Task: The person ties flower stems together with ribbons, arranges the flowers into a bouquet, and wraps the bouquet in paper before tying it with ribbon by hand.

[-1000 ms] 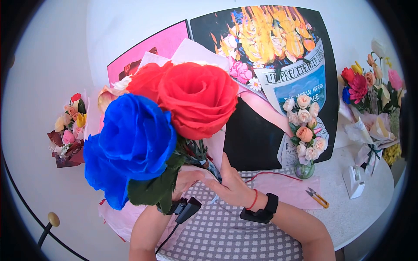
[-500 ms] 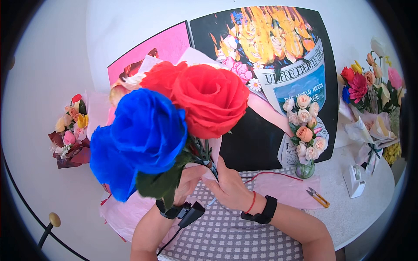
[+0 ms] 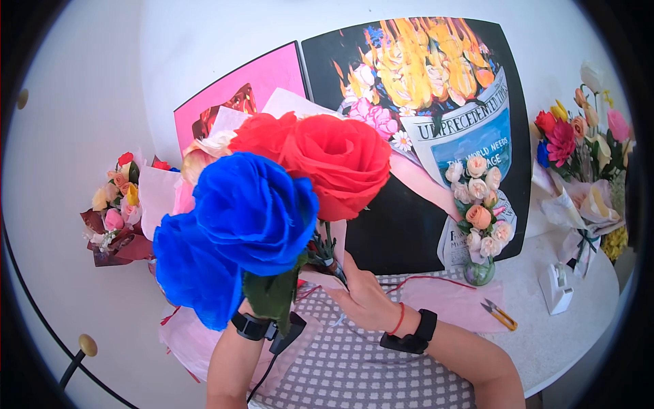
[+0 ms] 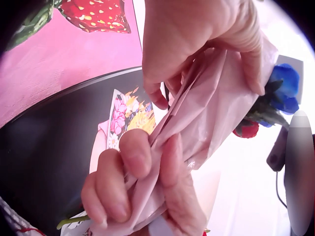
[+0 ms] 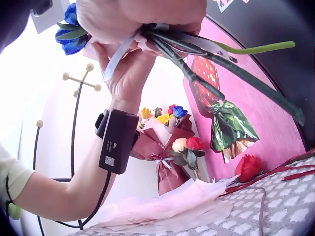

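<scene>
Head view: the bouquet (image 3: 255,204) has shifted slightly right, hiding the left hand (image 4: 197,34), which seems to grip its pink wrap (image 4: 221,98); below its blooms, the right hand (image 3: 371,300) pinches the wrap.

The poster (image 3: 381,235) reads "UNPRECEDENTED TIM…" above "THE WORLD NEEDS …AGE"; the wrist device (image 5: 118,140) bears a QR code (image 5: 110,160).

White wall (image 3: 204,31) behind the grip, plain. Two pictures stand upright before it: pink one (image 3: 283,75) behind-left of grip, larger black-ground one (image 3: 392,235) behind-right. White table (image 3: 589,324), rounded edge out right of grip; grey-and-white checked cloth (image 3: 361,371) on it, below grip. Black metal coat rack (image 5: 75,132), pale round knobs, left of grip. Light bright, wall blown out in wrist views; source can't be told.
</scene>
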The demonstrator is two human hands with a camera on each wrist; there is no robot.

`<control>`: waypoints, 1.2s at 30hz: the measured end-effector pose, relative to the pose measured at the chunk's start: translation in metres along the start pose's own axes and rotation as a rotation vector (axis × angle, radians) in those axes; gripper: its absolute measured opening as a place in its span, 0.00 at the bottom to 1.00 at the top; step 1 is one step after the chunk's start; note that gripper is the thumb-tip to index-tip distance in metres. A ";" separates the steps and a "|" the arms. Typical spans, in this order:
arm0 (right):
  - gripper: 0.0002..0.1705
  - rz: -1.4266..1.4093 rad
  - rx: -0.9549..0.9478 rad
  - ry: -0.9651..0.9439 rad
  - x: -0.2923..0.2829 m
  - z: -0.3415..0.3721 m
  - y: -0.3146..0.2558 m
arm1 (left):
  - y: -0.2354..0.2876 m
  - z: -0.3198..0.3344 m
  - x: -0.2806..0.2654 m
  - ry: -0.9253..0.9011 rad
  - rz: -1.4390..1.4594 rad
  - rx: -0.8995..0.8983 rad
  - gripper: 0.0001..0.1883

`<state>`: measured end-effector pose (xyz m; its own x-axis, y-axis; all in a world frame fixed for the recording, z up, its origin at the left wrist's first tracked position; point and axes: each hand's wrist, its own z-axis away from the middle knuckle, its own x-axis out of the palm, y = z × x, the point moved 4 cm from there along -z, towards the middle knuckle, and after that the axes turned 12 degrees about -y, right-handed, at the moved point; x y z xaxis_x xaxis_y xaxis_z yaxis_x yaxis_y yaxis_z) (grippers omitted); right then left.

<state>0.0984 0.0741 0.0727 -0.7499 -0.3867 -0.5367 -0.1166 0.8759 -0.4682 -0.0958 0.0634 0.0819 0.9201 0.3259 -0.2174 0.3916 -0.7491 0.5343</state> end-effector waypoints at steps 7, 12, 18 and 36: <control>0.36 0.014 -0.068 0.008 0.000 0.002 -0.001 | -0.050 0.029 0.001 -0.040 0.671 -0.308 0.26; 0.35 0.014 -0.133 0.106 -0.005 0.001 -0.007 | -0.034 0.030 0.020 -0.308 0.538 -0.245 0.23; 0.31 0.259 -0.124 0.073 0.002 0.006 0.010 | 0.037 0.009 0.083 -0.501 0.385 -0.176 0.23; 0.25 -0.429 -0.117 0.422 -0.088 -0.006 -0.035 | 0.060 -0.005 0.054 -0.578 -0.540 0.063 0.19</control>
<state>0.1649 0.0794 0.1407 -0.8108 -0.5851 0.0185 -0.5181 0.7025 -0.4879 -0.0220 0.0388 0.1065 0.4562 0.3154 -0.8321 0.7693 -0.6098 0.1906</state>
